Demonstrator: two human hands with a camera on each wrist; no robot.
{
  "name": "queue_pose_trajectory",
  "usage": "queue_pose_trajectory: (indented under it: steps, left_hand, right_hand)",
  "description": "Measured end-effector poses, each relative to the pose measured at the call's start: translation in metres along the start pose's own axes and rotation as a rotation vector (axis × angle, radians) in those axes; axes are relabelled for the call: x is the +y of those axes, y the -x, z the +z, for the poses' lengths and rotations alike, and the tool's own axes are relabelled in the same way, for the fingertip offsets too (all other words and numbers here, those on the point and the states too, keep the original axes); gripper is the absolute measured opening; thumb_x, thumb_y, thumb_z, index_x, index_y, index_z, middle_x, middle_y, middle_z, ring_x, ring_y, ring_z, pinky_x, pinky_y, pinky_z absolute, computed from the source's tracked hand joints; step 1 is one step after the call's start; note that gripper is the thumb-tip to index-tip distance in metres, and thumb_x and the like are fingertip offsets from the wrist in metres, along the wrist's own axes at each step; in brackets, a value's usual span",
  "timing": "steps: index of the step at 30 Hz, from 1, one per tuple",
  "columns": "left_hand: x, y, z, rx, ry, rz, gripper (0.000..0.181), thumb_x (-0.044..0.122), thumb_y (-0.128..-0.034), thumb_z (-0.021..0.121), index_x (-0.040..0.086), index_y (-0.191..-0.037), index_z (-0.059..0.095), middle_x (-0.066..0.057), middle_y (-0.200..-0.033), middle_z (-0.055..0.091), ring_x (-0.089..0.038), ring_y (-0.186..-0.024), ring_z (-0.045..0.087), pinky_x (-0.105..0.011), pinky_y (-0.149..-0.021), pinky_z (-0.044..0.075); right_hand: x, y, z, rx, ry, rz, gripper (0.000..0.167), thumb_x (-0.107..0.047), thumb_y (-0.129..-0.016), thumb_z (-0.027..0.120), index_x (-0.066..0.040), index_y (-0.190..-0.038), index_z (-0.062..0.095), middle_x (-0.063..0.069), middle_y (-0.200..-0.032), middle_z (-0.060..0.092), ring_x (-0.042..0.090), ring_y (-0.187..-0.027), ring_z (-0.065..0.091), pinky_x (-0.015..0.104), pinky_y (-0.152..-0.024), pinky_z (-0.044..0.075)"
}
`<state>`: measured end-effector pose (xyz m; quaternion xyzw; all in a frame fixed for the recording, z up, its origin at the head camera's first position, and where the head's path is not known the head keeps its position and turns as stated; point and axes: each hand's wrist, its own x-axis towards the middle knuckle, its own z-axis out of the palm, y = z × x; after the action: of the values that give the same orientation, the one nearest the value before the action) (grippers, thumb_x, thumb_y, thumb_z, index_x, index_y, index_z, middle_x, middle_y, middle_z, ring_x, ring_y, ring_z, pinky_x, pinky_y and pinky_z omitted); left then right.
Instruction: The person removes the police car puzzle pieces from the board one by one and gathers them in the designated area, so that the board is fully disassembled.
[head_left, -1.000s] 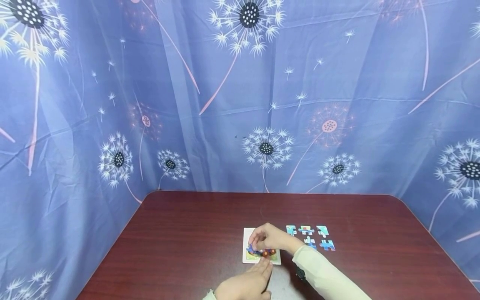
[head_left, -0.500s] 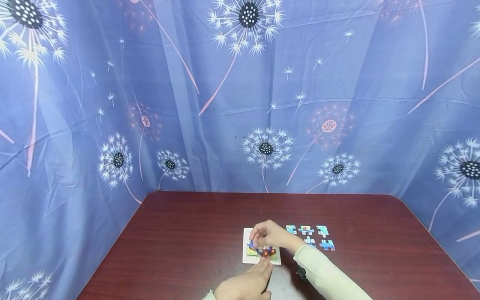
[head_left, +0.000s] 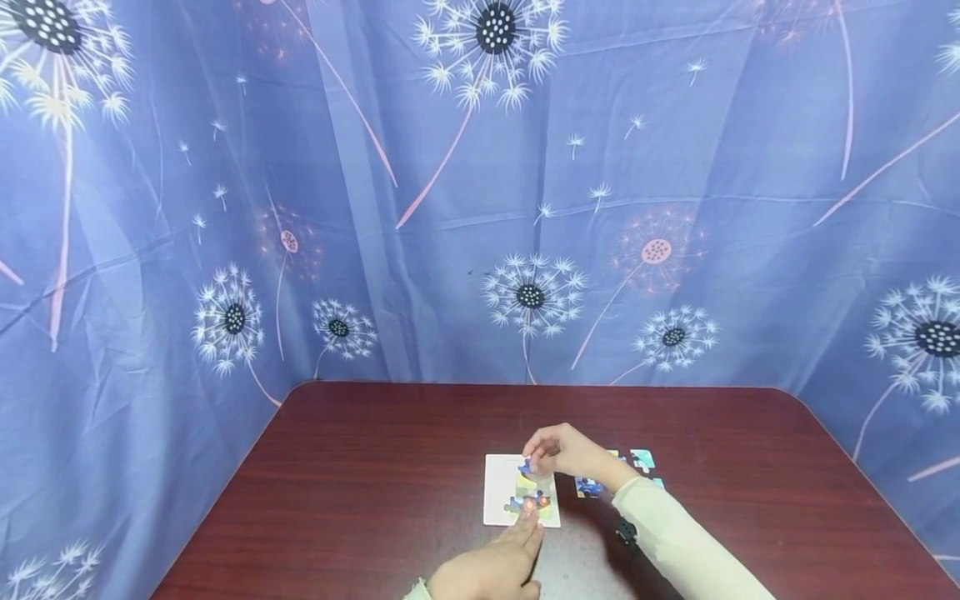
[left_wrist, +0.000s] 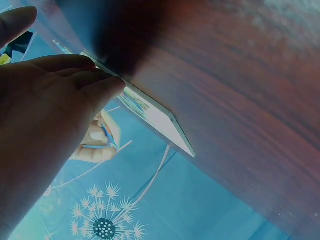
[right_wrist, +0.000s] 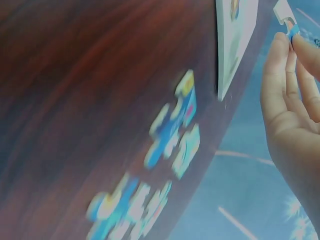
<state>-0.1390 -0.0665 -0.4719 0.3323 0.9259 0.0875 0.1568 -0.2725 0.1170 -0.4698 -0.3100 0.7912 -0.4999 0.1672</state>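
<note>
A white puzzle tray (head_left: 497, 487) lies on the table, with a few colourful pieces laid in its lower part. My right hand (head_left: 576, 457) pinches a puzzle piece (head_left: 526, 472) between thumb and fingers above the tray's far right. In the right wrist view this jigsaw piece (right_wrist: 287, 16) shows white and blue and stands raised off the tray. My left hand (head_left: 491, 568) reaches in from the near side. Its extended fingers rest on the tray's near edge and the fitted pieces (head_left: 537, 501); the left wrist view shows these fingers (left_wrist: 102, 90) on the tray rim.
Several loose puzzle pieces (right_wrist: 175, 125) lie on the table (head_left: 360, 483) right of the tray, partly behind my right forearm in the head view. A blue curtain (head_left: 450, 292) with dandelion print hangs behind the table and at its sides.
My right hand has lifted the piece from the tray's left side and moved right and away, baring the tray's white left part. My left hand has stayed in place.
</note>
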Motion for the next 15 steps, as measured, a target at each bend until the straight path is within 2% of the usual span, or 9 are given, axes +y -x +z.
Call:
queue_pose_trajectory:
  steps: [6,11,15]
  left_hand:
    - [0.001,0.000,0.000,0.018,-0.001,0.000,0.069,0.031,-0.0888,0.060,-0.003,-0.144,0.038,-0.019,-0.155,0.024,-0.024,-0.145,0.017,-0.030,-0.114,0.025]
    - [0.000,0.001,0.000,0.025,-0.014,0.019,0.069,0.032,-0.0890,0.059,-0.004,-0.144,0.038,-0.019,-0.155,0.025,-0.025,-0.145,0.017,-0.030,-0.114,0.025]
    - [0.002,0.001,-0.001,0.021,-0.004,0.008,0.069,0.031,-0.0895,0.060,-0.003,-0.145,0.037,-0.018,-0.155,0.024,-0.024,-0.145,0.017,-0.030,-0.114,0.025]
  right_hand:
    - [0.003,0.017,-0.016,0.007,-0.006,0.049,0.018,0.003,-0.083,0.067,0.008,-0.101,0.065,0.017,-0.085,0.068,0.022,-0.074,0.066,0.041,-0.068,0.058]
    - [0.012,0.034,-0.026,0.011,0.004,0.056,0.020,0.000,-0.084,0.068,0.007,-0.103,0.065,0.013,-0.085,0.068,0.018,-0.074,0.066,0.038,-0.067,0.058]
    - [0.016,0.047,-0.033,-0.010,-0.002,0.020,0.020,-0.002,-0.086,0.067,0.008,-0.103,0.065,0.015,-0.086,0.069,0.020,-0.073,0.066,0.038,-0.065,0.058]
